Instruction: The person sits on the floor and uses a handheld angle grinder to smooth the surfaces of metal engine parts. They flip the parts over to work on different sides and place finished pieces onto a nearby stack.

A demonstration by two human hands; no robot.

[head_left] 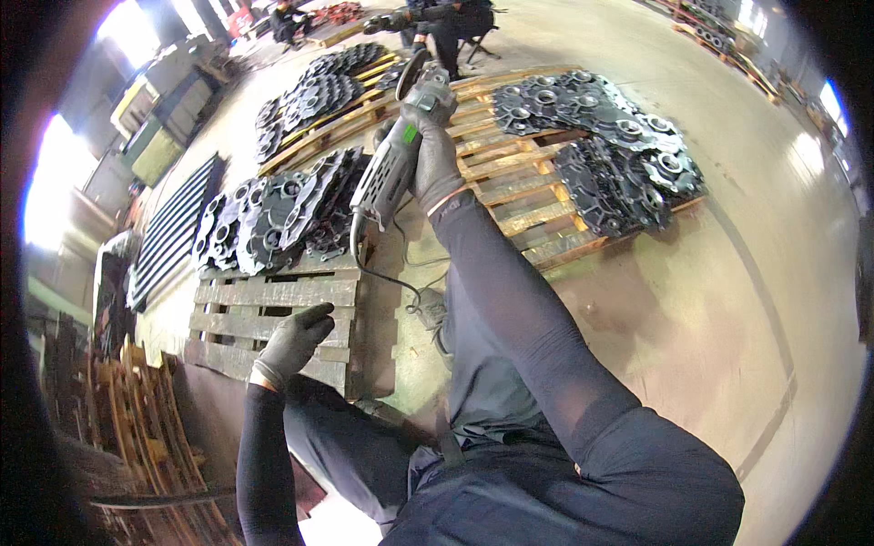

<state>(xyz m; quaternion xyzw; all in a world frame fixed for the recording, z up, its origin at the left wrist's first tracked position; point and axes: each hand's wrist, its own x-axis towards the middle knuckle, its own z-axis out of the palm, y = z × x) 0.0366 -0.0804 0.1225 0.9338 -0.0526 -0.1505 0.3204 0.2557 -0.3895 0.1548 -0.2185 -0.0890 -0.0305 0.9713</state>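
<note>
My right arm stretches forward, and the gloved right hand [433,156] is closed around a grey angle grinder [384,175]. The grinder's disc [411,75] points away from me, and its dark power cord [382,276] hangs from the near end toward the floor. My left hand [293,346], in a grey glove with dark fingertips, hovers by the near part of a worn wooden pallet [273,293]. Its fingers are stretched out and it holds nothing. Flat grey cast metal housings [282,217] with round holes lie on the far part of that pallet.
On the right, a lighter pallet [510,194] carries more castings [628,168]. A third stack of castings [314,96] stands farther back. Dark ribbed panels [177,223] lie at left, above leaning wooden slats [150,428]. Another person [446,36] is at the far side.
</note>
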